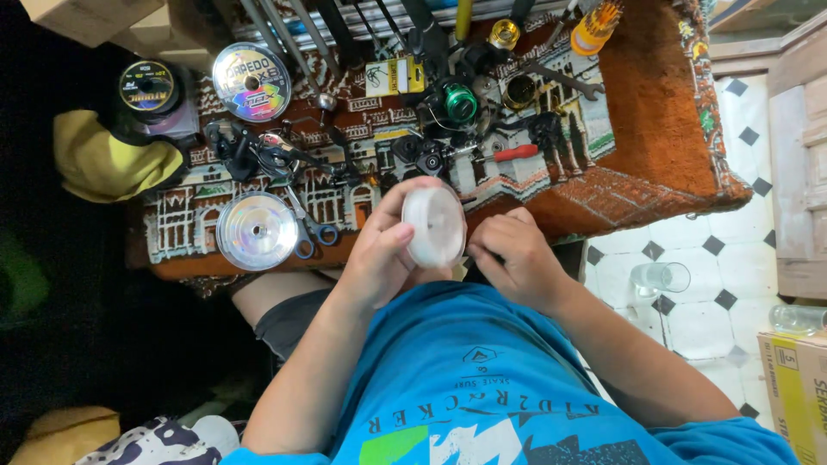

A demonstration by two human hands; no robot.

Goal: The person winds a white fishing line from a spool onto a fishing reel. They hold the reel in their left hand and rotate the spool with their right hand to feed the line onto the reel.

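My left hand (383, 250) grips a clear round plastic line spool (436, 226), holding it upright just above my lap. My right hand (510, 254) is closed beside the spool's right edge, fingers pinched together as if on thin line, though no line is visible. Both hands hover at the near edge of a low table covered with a patterned rug (655, 129). A second clear spool (257, 230) lies flat on the rug to the left, with blue-handled scissors (314, 231) next to it.
Fishing reel parts, a green reel (459, 102), a red-handled screwdriver (515, 152), a wrench and two more line spools (251, 82) crowd the rug. A yellow cloth (108, 164) lies left. A glass (659, 277) stands on the tiled floor; a cardboard box (797, 387) sits right.
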